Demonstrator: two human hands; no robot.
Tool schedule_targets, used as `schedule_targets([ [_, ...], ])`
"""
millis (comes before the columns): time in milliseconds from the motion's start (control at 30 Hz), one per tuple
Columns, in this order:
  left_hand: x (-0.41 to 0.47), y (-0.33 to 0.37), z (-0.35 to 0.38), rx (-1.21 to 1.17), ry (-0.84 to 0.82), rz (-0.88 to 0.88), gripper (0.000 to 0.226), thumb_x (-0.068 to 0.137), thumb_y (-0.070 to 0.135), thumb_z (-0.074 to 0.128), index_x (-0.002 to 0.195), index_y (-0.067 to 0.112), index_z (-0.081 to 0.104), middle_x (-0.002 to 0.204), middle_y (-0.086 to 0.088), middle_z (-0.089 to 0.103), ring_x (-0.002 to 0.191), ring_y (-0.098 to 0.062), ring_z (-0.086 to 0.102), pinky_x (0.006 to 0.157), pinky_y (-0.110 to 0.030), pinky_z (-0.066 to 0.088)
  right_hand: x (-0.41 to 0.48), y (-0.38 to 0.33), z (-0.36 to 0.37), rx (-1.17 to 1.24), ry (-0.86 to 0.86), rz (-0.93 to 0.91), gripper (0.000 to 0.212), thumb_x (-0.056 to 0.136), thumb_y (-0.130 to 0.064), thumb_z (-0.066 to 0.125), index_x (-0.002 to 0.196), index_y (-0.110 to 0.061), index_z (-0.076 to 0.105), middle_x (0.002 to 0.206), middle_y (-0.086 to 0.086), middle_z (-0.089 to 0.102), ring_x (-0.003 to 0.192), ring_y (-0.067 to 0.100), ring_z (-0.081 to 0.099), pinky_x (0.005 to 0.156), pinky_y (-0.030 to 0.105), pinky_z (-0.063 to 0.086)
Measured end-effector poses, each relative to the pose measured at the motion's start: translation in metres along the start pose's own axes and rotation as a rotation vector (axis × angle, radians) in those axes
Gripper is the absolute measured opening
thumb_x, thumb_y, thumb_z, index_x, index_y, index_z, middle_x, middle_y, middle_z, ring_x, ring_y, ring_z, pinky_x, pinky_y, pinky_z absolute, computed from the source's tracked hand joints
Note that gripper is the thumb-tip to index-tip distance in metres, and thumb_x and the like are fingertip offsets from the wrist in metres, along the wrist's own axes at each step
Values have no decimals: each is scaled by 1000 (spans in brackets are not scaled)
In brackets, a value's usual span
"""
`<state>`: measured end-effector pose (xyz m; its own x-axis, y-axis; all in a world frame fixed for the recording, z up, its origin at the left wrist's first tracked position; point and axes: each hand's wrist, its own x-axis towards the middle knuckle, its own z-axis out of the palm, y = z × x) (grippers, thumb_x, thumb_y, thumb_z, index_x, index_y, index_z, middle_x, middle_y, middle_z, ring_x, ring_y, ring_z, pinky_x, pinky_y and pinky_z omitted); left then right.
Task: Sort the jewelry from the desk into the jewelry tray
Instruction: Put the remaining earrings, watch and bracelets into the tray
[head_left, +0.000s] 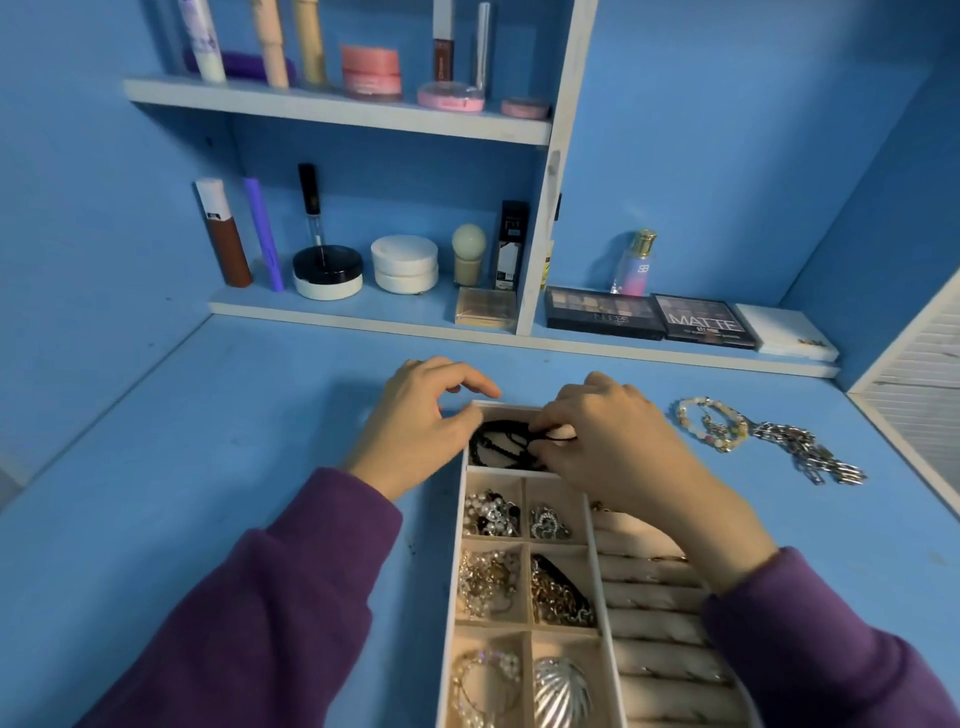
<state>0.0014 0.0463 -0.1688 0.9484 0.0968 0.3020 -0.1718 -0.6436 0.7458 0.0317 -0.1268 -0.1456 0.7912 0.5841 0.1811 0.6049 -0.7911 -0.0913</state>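
**Head view: both hands at far tray compartment**

Reaches over jewelry tray (558, 491) with right hand (608, 441), wrist bent down, fingertips clamped on black necklace (501, 447) coiled in far compartment. Sets left hand (421, 421) at far-left tray corner, fingers loosely curled, thumb at rim; cannot tell whether gripping anything. Shows beaded bracelet (714, 423) and silver chain (810, 452) on desk (260, 415), right of tray, touching each other, clear of both hands.
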Motion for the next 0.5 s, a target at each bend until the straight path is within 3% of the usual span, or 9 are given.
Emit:
schedule_targets([
  [100,-2,1,-3,15,-194,18,19,76,29,58,90,43,60,109,12,55,110,-7,36,90,-26,33,0,5,-1,-111,26,28,25,87,-29,51,107,-24,66,106,-1,62,109,22,44,86,34,34],
  [167,-3,-1,-2,34,-258,-1,27,74,27,58,92,47,54,115,14,50,113,-3,30,92,-24,28,-1,8,-1,-81,51,45,22,87,-28,52,103,-24,67,102,-1,61,107,21,45,81,31,33],
  [300,-3,-5,5,97,-214,-10,44,76,7,58,101,43,50,117,12,47,113,-4,27,92,-23,28,-2,25,-8,49,173,159,15,87,-25,55,97,-22,66,93,-1,61,100,20,48,68,28,32],
  [500,-2,-7,9,86,-171,-16,52,75,6,59,108,43,45,124,8,47,119,-8,28,93,-28,30,-9,83,-11,31,175,476,23,83,-24,60,104,-18,65,98,6,65,105,27,50,71,30,35],
])
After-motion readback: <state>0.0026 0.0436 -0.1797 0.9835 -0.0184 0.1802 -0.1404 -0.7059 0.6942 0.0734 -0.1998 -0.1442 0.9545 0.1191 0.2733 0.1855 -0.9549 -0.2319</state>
